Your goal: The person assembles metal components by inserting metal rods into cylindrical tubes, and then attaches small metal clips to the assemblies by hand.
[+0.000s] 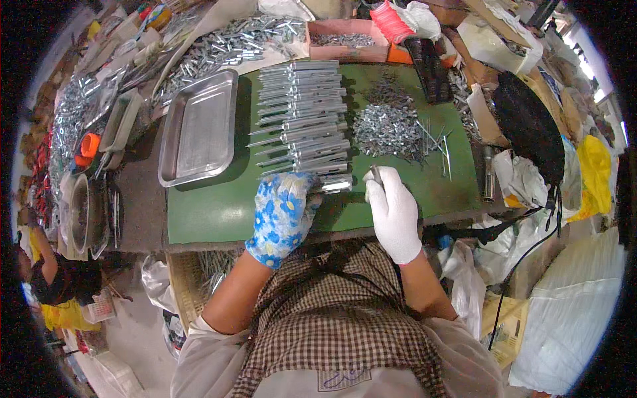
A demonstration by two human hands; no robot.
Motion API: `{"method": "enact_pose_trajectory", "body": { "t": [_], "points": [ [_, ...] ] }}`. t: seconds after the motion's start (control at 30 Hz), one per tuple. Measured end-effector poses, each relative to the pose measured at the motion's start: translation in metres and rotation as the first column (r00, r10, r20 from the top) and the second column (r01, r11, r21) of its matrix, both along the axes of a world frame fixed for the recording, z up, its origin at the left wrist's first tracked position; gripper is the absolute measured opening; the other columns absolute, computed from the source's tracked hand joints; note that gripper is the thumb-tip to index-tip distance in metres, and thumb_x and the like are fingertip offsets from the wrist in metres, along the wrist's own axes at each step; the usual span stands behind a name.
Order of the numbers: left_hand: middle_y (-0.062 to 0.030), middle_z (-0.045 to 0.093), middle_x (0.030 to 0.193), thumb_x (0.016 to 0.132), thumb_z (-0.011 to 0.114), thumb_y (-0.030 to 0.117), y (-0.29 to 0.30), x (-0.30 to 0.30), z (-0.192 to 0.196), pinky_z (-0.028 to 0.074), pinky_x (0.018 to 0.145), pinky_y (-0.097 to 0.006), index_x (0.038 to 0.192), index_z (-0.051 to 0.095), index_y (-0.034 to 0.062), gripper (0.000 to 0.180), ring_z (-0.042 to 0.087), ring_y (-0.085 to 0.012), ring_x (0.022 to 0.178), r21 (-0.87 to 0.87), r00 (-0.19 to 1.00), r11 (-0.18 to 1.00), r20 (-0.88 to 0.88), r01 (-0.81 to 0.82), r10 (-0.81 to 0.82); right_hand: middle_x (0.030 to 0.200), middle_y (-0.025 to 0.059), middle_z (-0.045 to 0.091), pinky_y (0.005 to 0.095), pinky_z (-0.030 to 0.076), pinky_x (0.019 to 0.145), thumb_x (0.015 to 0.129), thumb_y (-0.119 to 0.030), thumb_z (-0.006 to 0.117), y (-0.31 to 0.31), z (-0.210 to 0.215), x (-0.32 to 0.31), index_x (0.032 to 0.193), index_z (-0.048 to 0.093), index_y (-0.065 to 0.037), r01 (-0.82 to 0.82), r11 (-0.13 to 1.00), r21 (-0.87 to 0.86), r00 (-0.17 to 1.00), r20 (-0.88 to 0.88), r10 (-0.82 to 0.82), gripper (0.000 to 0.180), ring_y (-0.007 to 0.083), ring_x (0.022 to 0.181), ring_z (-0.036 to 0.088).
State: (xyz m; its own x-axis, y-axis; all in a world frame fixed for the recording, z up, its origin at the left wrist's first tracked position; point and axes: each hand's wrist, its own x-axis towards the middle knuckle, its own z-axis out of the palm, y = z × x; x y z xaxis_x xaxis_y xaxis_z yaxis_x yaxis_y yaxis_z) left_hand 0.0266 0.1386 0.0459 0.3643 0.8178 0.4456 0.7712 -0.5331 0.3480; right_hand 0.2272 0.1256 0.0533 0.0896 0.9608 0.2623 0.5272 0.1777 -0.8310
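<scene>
My left hand [282,215], in a blue flower-patterned glove, is closed around a short silver metal piece [336,184] whose end sticks out to the right. It is just below a long column of slim silver metal parts [312,126] with pointed left ends, laid side by side. My right hand [391,212], in a white glove, pinches a small dark metal piece [376,175] between thumb and fingers; its kind is too small to tell. Beyond the right hand lies a heap of small silver metal pieces [388,129], with thin pointed tools or rods [446,151] beside it.
A green mat [212,215] covers the bench. An empty steel tray [202,126] stands on the left, partly on the mat. Loose metal parts [229,50] and a reddish box [348,32] lie at the back. A black cable [524,265] hangs at the right.
</scene>
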Motion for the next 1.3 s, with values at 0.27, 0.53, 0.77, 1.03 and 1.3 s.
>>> {"method": "enact_pose_trajectory", "body": {
  "t": [0.27,0.53,0.77,1.03,1.3],
  "points": [
    [-0.0112,0.059,0.098,0.075,0.07,0.015,-0.002,-0.011,0.016,0.051,0.069,-0.04,0.118,0.06,0.0124,0.044,0.06,-0.0315,0.082,-0.07,0.996,0.995,-0.035,0.076,-0.079,0.075,0.0143,0.063,0.0356,0.047,0.061,0.094,-0.021,0.054,-0.016,0.012,0.005,0.095,0.061,-0.003,-0.06,0.975,-0.214,0.998,-0.039,0.053,0.02,0.0298,0.068,0.063],
    [-0.0042,0.059,0.084,0.081,0.065,0.028,-0.009,0.024,0.054,0.05,0.062,-0.036,0.114,0.062,0.0106,0.037,0.061,-0.0218,0.077,-0.021,0.916,0.986,-0.368,0.163,-0.159,0.066,0.0012,0.055,0.0249,0.042,0.051,0.097,-0.018,0.046,-0.022,0.031,0.01,0.114,0.06,-0.001,-0.239,0.859,-0.453,0.903,-0.429,0.025,0.028,0.0078,0.049,0.05],
    [-0.0056,0.058,0.082,0.08,0.066,0.03,-0.01,0.015,0.052,0.049,0.06,-0.038,0.111,0.061,0.0123,0.036,0.061,-0.0239,0.075,-0.113,0.939,0.977,-0.275,0.18,-0.205,0.082,0.0064,0.066,0.024,0.046,0.061,0.095,-0.018,0.05,-0.022,0.024,0.011,0.111,0.062,-0.001,-0.252,0.852,-0.459,0.904,-0.426,0.038,0.027,0.0087,0.062,0.056],
    [-0.0156,0.065,0.104,0.083,0.07,0.029,-0.033,0.027,0.042,0.051,0.078,-0.036,0.136,0.045,0.009,0.062,0.065,-0.0264,0.091,-0.546,0.866,0.788,0.499,0.286,0.032,0.093,0.0057,0.066,0.0247,0.047,0.071,0.08,-0.006,0.068,-0.033,0.04,0.008,0.099,0.065,0.001,-0.409,0.832,-0.376,0.684,-0.73,0.006,0.021,0.0092,0.077,0.059],
    [-0.0136,0.049,0.135,0.086,0.069,0.025,-0.036,0.027,0.015,0.035,0.104,-0.036,0.142,0.031,-0.0014,0.072,0.047,-0.0224,0.122,-0.346,0.346,0.702,0.926,0.623,0.149,0.075,0.005,0.063,0.026,0.042,0.053,0.07,-0.006,0.075,-0.031,0.092,0.027,0.091,0.066,-0.005,-0.27,0.944,0.189,0.961,-0.003,0.276,0.023,0.0127,0.058,0.054]
  ]
}}
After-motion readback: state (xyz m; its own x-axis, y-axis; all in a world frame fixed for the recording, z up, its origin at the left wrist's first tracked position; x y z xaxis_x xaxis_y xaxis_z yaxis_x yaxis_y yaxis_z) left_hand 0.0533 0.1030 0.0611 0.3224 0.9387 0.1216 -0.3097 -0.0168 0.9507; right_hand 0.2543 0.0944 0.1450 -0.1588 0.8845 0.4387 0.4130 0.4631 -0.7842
